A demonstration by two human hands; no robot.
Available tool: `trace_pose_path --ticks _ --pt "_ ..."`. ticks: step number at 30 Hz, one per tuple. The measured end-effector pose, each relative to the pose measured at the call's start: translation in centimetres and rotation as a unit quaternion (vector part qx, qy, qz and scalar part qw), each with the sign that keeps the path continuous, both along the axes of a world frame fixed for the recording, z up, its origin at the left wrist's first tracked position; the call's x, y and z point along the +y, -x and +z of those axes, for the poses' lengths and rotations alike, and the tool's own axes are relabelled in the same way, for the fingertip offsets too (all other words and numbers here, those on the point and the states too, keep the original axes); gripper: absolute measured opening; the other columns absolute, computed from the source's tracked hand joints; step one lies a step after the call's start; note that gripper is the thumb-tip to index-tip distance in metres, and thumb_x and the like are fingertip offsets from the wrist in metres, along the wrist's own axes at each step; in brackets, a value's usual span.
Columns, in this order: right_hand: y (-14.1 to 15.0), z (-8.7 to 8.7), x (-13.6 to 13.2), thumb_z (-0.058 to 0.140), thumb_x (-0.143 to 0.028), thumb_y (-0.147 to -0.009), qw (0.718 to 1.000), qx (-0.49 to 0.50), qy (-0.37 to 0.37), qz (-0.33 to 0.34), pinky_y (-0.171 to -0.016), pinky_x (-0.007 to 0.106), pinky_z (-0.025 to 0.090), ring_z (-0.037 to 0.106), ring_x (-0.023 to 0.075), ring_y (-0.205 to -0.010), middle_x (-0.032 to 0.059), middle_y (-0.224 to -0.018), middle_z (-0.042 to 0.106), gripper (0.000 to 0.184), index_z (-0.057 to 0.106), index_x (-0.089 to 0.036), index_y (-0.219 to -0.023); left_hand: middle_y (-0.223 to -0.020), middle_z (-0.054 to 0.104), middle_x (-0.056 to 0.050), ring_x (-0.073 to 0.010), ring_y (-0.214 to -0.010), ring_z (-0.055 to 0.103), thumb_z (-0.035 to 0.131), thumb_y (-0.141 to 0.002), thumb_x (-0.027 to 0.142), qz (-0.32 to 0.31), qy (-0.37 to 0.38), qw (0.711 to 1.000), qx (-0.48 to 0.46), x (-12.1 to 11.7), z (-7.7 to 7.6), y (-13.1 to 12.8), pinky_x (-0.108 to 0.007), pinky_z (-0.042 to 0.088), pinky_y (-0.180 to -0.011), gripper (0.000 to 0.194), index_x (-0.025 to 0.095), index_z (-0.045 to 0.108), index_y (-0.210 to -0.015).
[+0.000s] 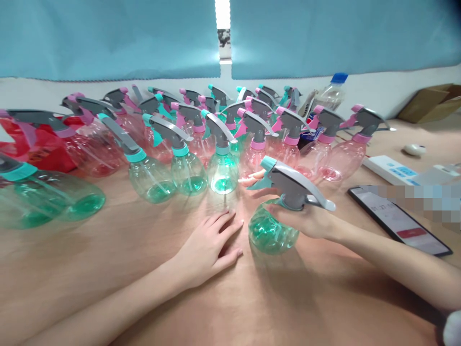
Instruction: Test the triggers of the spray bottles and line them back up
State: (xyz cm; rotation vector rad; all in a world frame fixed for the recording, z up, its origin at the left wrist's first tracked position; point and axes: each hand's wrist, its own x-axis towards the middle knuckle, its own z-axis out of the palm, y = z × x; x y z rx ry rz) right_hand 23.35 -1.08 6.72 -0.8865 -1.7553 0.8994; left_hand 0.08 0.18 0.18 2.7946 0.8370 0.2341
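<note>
In the head view a green spray bottle [274,230] with a grey and turquoise trigger head stands upright or nearly so, just right of the middle. My right hand [306,218] is wrapped round its neck from behind, the fingers partly hidden by the bottle. Flat on the wooden table [216,317] lies my left hand [209,247], fingers spread and holding nothing, to the left of that bottle. Closest beyond the hands is another green spray bottle [223,175], with a pink spray bottle [254,158] beside it.
Several green and pink spray bottles fill the back, including a green one [154,180] to the left. A phone [399,218] and a white power strip [391,169] lie at the right. Behind stand a clear bottle with a blue cap [329,96] and a cardboard box [428,103].
</note>
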Motion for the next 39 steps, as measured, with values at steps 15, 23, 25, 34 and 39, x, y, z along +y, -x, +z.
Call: trace_pose_path --ticks 15,23,25,34,39 --pt "0.10 -0.09 0.11 0.053 -0.009 -0.078 0.999 -0.011 -0.035 0.011 -0.085 0.034 0.059 0.063 0.0229 -0.115 0.0067 -0.131 0.061 0.055 0.054 -0.026 -0.131 -0.146 0.044 -0.016 -0.0334 -0.136 0.037 0.051 -0.094 0.042 0.006 0.008 1.000 0.011 -0.08 0.46 -0.16 -0.053 0.034 -0.108 0.053 0.016 0.046 -0.140" --pt "-0.05 -0.53 0.09 0.053 -0.013 -0.078 0.999 -0.028 -0.024 -0.010 -0.075 0.033 0.062 0.072 0.0217 -0.091 0.0084 -0.129 0.063 0.059 0.050 -0.026 -0.136 -0.147 0.043 -0.015 -0.0324 -0.136 0.036 0.050 -0.095 0.042 0.006 0.003 1.000 0.008 -0.01 0.24 -0.10 -0.053 0.034 -0.108 0.053 0.017 0.045 -0.141" --pt "-0.11 -0.66 0.12 0.053 -0.014 -0.078 0.999 -0.033 -0.025 -0.012 -0.074 0.032 0.062 0.072 0.0212 -0.089 0.0082 -0.127 0.064 0.060 0.049 -0.026 -0.137 -0.146 0.043 -0.015 -0.0324 -0.136 0.036 0.051 -0.094 0.042 0.006 0.003 1.000 0.007 -0.01 0.26 -0.08 -0.053 0.034 -0.108 0.053 0.017 0.045 -0.141" --pt "-0.17 -0.70 0.21 0.052 -0.011 -0.078 0.999 -0.029 -0.027 0.000 -0.073 0.032 0.061 0.072 0.0208 -0.091 0.0062 -0.129 0.063 0.060 0.050 -0.027 -0.136 -0.146 0.044 -0.015 -0.0321 -0.136 0.036 0.051 -0.095 0.041 0.003 0.003 1.000 0.007 -0.01 0.37 -0.11 -0.053 0.034 -0.108 0.053 0.017 0.045 -0.141" --pt "-0.19 -0.83 0.26 0.053 -0.011 -0.079 1.000 -0.019 -0.023 0.010 -0.073 0.031 0.061 0.070 0.0222 -0.098 0.0066 -0.133 0.060 0.058 0.051 -0.027 -0.135 -0.145 0.044 -0.015 -0.0323 -0.136 0.036 0.051 -0.095 0.041 0.001 -0.001 1.000 0.004 -0.04 0.26 -0.08 -0.053 0.035 -0.107 0.052 0.017 0.045 -0.140"
